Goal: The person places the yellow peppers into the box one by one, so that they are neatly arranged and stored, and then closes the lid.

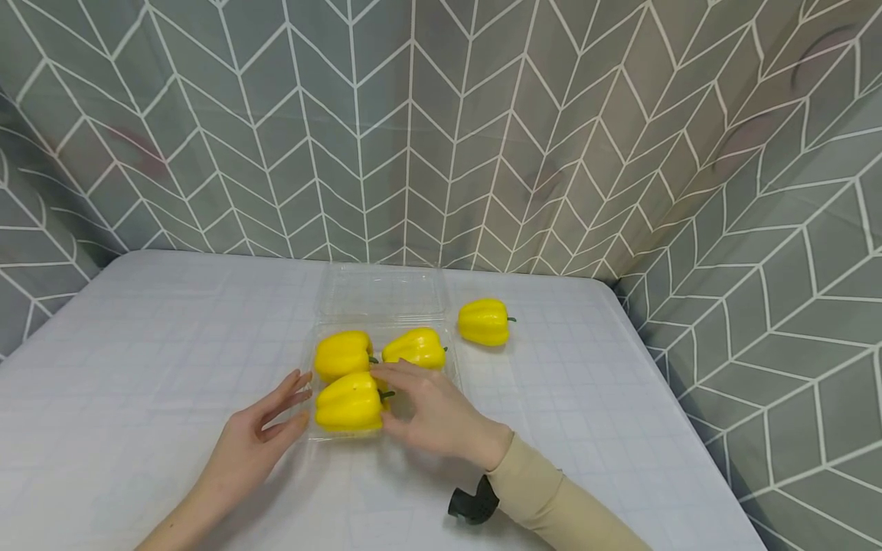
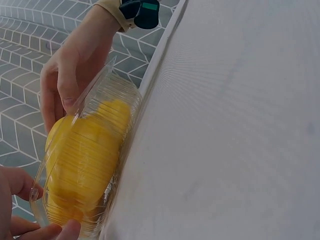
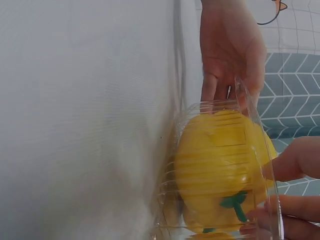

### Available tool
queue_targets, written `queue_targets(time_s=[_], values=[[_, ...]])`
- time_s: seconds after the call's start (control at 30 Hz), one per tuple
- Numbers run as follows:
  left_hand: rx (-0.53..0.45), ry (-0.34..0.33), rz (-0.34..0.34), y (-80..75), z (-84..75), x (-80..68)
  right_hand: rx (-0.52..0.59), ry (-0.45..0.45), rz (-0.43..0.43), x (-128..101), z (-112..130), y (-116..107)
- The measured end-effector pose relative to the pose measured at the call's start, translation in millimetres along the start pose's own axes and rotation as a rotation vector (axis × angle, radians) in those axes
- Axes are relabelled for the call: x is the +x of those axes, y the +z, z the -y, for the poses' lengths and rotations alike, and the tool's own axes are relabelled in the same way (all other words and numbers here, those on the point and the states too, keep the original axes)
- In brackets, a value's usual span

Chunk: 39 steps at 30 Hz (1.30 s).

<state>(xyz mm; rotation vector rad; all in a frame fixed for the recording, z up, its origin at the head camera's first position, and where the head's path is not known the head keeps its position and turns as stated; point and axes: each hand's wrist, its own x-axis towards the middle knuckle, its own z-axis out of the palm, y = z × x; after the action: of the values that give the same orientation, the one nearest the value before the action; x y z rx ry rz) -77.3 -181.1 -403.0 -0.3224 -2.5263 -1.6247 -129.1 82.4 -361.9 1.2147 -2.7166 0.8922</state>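
A clear plastic clamshell tray lies open on the white table, its lid folded back. Three yellow peppers sit in it: two at the back and one at the front. My right hand grips the front pepper at its green stem end, thumb below and fingers above; the right wrist view shows those fingertips on the pepper. My left hand rests with straight fingers against the tray's left side. A fourth pepper lies outside, to the right.
The white gridded tablecloth covers the table. Grey herringbone curtains close the back and both sides. The table's right edge runs near the loose pepper.
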Motion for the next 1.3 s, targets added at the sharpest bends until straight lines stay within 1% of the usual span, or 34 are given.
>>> queue_targets(time_s=[0.17,0.27,0.5,0.73,0.93,1.0,1.2,1.3], values=[[-0.008,0.019,-0.003,0.5,-0.2,0.3,0.027,0.009,0.025,0,0,-5],[-0.01,0.024,-0.003,0.7,0.0,0.2,0.052,0.023,0.022,0,-1,-8],[-0.008,0.017,-0.006,0.7,0.2,0.3,0.04,-0.005,-0.053,-2,-6,-18],[0.003,0.001,-0.003,0.7,1.5,0.6,0.055,-0.008,-0.074,-3,-9,-30],[0.002,-0.005,-0.005,0.7,1.7,0.3,0.032,-0.015,-0.148,-3,-13,-37],[-0.003,-0.003,-0.004,0.7,1.6,0.3,0.03,0.005,-0.165,-3,-15,-40],[-0.014,0.011,-0.007,0.8,1.2,0.3,0.03,0.118,-0.196,-5,-22,-52],[-0.013,0.018,-0.009,1.1,0.9,0.2,0.018,0.154,-0.232,-6,-26,-59]])
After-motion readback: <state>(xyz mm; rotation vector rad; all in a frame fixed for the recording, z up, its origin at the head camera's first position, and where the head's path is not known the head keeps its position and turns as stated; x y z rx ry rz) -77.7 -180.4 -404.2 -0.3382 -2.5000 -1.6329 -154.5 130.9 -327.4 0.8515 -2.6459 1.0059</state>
